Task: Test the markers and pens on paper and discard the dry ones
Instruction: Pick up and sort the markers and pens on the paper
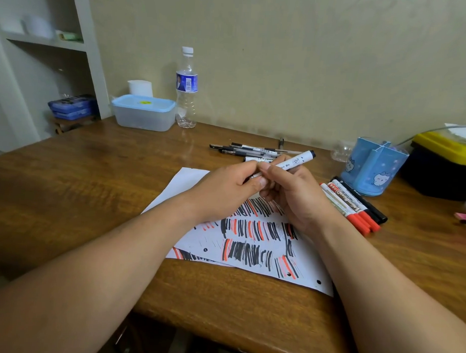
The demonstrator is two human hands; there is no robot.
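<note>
**Far left.** A tub [143, 115] and a bottle [186, 95] stand against the wall at the back of the worktop [94, 187]. Neither is touched.

**Left hand** [226, 194]. The fingers are curled round the lower-left end of the marker [290, 163]. That end is hidden inside the grip, so it cannot be told whether it carries a cap.

**Marker.** It is held between both hands, above the paper [184, 185] and clear of it. The long axis runs from lower left, inside the left hand, up and away to the right. The free black end points toward the holder [372, 173].

**Right hand** [297, 197]. The thumb and fingers pinch the white barrel just right of the left hand. The two thumbs lie close together, and contact between them cannot be confirmed.

**Next move (judgement).** Two hands on one axis suggest a cap action. The left hand is the one at the hidden end, and any pull or push must run straight along the barrel while the right hand steadies it. The scribbled part of the paper lies directly below, so a test stroke would need only a short drop.

**Behind and right.** Loose pens [254, 150] lie beyond the hands. A row of markers [349, 204] lies beside the paper's right edge, in front of the holder.
</note>
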